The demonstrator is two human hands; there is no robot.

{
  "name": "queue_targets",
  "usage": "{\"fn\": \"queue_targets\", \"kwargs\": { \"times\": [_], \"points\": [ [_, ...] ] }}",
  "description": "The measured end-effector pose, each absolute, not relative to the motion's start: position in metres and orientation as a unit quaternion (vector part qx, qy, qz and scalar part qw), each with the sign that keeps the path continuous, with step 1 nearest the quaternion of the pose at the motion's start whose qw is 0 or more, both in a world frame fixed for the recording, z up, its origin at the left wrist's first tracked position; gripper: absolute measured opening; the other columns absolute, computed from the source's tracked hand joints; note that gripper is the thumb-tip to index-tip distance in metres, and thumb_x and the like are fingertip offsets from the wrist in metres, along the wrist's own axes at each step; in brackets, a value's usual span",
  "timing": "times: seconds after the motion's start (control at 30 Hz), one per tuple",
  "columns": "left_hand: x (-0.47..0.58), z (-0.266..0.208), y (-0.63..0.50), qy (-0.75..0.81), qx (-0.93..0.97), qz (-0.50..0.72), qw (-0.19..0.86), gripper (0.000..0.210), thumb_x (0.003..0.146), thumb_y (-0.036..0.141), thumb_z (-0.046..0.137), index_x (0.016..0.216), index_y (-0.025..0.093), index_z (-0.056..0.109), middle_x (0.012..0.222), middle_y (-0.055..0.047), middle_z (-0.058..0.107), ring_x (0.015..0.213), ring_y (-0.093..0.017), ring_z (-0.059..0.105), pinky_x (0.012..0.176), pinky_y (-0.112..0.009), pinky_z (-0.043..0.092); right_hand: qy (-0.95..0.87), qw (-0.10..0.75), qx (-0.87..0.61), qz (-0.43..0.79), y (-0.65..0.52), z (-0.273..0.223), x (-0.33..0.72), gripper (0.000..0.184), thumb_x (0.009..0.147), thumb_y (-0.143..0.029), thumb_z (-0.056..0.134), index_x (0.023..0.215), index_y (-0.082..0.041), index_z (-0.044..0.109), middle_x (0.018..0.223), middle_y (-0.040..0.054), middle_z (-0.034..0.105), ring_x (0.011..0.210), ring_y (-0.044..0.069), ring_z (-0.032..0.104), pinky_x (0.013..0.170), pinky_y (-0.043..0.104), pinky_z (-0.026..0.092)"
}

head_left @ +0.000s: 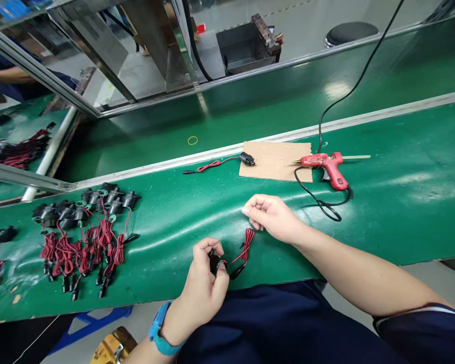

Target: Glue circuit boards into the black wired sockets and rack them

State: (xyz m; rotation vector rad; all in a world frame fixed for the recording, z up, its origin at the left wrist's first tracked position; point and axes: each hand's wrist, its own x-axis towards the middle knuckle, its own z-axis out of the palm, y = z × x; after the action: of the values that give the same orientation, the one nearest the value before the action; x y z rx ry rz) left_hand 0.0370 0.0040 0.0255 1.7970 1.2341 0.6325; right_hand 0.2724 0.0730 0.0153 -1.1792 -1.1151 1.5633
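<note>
My left hand (206,280) is closed around a black wired component (214,262), mostly hidden by the fingers. From it runs a bundled red-and-black cable (246,245) that rests on the green bench and ends in a black plug (238,271). Just above the cable, my right hand (271,216) has its thumb and fingers pinched together; whatever may be between them is too small to make out. Beyond the right hand, a red hot glue gun (331,169) lies with its nozzle over a piece of cardboard (276,164). Another black wired component (246,158) sits on the cardboard's left edge.
Several black components with tied red-and-black cables (87,222) are grouped on the left of the bench (167,212). One more component (5,234) lies farther left. A black power cord (358,83) rises from the glue gun. A yellow rubber band (192,140) lies behind the pale rail.
</note>
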Motion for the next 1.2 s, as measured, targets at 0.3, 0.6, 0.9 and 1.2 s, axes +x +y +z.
{"fn": "queue_targets", "kwargs": {
  "times": [0.3,0.6,0.9,1.2],
  "points": [
    [0.037,0.022,0.004,0.472,0.714,0.262,0.446,0.047,0.09,0.006,0.051,0.13,0.026,0.036,0.111,-0.006,0.05,0.106,-0.022,0.054,0.092,-0.038,0.045,-0.69,0.288,-0.41,0.522,0.054,0.019,0.263,0.009,0.093,-0.022,0.065,0.086,-0.017,0.068,0.057,-0.0086,0.049,0.053,0.007,0.042,0.055,0.021,0.035],
    [0.036,0.03,0.013,0.478,0.588,0.309,0.575,0.034,0.093,0.012,0.045,0.124,0.025,0.041,0.104,-0.005,0.056,0.095,-0.019,0.053,0.083,-0.035,0.043,-0.658,0.476,-0.511,0.282,0.06,0.01,0.275,0.014,0.097,-0.017,0.057,0.105,-0.018,0.068,0.097,0.006,0.064,0.082,0.017,0.061,0.076,0.033,0.052],
    [0.042,0.025,0.017,0.456,0.523,0.379,0.612,0.044,0.095,0.015,0.047,0.135,0.027,0.038,0.11,-0.005,0.055,0.096,-0.019,0.053,0.085,-0.036,0.043,-0.739,0.504,-0.374,0.243,0.046,0.016,0.263,0.045,0.087,-0.055,0.076,0.111,-0.018,0.066,0.117,0.0135,0.065,0.111,0.027,0.062,0.095,0.045,0.054],
    [0.06,0.027,0.019,0.396,0.54,0.338,0.661,0.069,0.096,0.018,0.049,0.157,0.033,0.02,0.132,-0.007,0.052,0.117,-0.023,0.053,0.109,-0.046,0.038,-0.815,0.426,-0.346,0.186,0.029,0.012,0.248,0.048,0.086,-0.055,0.077,0.112,-0.015,0.07,0.153,0.0237,0.045,0.145,0.037,0.039,0.113,0.058,0.04]
  ]
}}
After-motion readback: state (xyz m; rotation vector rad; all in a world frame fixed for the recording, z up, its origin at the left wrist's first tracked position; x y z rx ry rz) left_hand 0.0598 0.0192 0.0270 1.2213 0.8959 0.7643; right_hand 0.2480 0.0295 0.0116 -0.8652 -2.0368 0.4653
